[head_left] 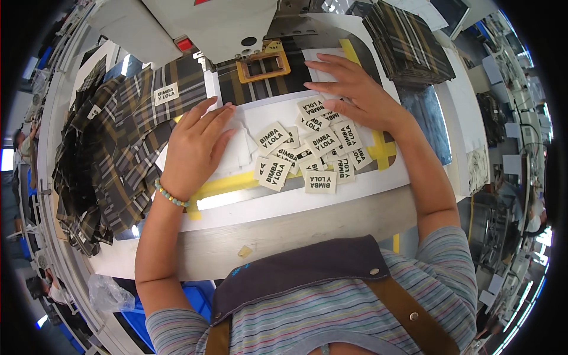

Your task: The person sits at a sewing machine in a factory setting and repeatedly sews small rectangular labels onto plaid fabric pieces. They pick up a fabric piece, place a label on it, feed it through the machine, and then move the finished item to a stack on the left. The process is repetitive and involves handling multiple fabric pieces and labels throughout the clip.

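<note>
My left hand point(195, 142), a beaded bracelet at the wrist, has loosely bent fingers apart, fingertips at the white sheet's near edge of the plaid cloth point(254, 89) under the machine. My right hand point(349, 89) is spread open over the right part of that cloth and a white strip, thumb beside a scattered pile of small cream printed labels point(322, 142). The labels lie on a white board point(228, 207) with yellow tape, between my hands. A yellow frame point(264, 80) sits on the cloth below the machine head point(231, 26).
Plaid pieces point(130, 136), some bearing labels, are heaped at left; a folded plaid stack point(408, 44) is at back right. A plastic bag point(110, 293) and blue bin point(190, 296) are below the table's left edge. Other people work at both far sides.
</note>
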### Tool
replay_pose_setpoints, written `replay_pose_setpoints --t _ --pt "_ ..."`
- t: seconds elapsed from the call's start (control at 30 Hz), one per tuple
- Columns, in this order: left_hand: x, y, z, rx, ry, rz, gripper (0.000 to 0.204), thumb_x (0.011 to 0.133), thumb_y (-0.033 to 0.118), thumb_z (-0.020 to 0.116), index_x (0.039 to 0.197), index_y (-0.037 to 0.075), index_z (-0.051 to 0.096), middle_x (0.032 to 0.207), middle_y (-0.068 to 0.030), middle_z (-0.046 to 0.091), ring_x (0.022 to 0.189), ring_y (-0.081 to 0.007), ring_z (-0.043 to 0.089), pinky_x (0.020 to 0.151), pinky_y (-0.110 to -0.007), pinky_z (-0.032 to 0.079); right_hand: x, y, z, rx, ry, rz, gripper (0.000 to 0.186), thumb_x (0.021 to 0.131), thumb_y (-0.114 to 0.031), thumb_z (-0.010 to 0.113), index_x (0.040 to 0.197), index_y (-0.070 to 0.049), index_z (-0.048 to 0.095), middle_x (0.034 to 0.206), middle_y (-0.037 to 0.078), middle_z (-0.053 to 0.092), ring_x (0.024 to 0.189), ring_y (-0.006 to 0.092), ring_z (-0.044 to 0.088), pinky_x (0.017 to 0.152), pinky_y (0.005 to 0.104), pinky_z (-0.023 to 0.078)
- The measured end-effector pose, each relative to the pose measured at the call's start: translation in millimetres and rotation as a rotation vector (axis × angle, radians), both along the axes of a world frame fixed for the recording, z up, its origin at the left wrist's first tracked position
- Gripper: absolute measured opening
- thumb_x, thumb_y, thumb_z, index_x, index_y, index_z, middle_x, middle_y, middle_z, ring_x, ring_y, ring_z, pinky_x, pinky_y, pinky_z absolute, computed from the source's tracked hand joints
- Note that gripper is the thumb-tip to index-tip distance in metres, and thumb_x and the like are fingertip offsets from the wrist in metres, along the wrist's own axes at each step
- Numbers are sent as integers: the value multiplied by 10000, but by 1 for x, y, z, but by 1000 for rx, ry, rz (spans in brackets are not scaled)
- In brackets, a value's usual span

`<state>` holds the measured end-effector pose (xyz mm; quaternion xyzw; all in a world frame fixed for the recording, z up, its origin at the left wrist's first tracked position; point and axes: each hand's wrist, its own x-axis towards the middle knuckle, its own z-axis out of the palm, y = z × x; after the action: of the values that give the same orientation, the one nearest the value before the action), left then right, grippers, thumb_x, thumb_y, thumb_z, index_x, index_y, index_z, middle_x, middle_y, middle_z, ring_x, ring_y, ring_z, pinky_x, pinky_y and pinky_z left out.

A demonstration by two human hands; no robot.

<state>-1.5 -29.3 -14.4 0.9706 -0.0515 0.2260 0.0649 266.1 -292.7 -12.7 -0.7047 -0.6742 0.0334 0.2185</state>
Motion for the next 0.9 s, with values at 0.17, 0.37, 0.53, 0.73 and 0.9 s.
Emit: replay_pose_setpoints --t 0.17,0.37,0.53,0.73,0.9 --pt "1 -1 0 -77 9 4 385 894 98 795 1263 16 717 1200 -127 762 1236 -336 674 985 -439 559 1 -3 -1 -35 -13 -18 413 1059 -316 613 1405 -121 725 1661 67 488 1589 324 326 1302 486 282" --pt "1 1 1 -151 12 -9 384 890 59 785 1264 6 714 1159 -144 756 1209 -356 677 999 -446 558 5 0 -9 16 -9 -10 374 1061 -279 612 1371 -118 747 1614 75 543 1571 319 359 1281 485 318" --pt "2 2 -3 -146 0 -11 376 891 62 783 1257 14 715 1206 -132 747 1208 -352 676 1010 -442 554 -4 2 7 138 -46 -46 302 976 -204 736 1256 -99 781 1417 54 663 1385 284 544 1161 426 458" --pt "1 1 -1 -147 -58 -26 330 896 63 777 1218 13 723 1245 -120 742 1199 -345 678 1015 -436 555 -25 9 15 -11 66 -117 194 940 -188 770 1079 -54 782 1085 59 686 1069 259 650 925 379 541" --pt "0 -7 8 -371 -83 -2 267 935 55 752 1200 25 748 1253 -110 759 1149 -315 708 988 -397 564 -23 14 14 -62 106 -138 174 927 -162 777 1048 -37 764 985 56 668 910 227 671 811 356 539"
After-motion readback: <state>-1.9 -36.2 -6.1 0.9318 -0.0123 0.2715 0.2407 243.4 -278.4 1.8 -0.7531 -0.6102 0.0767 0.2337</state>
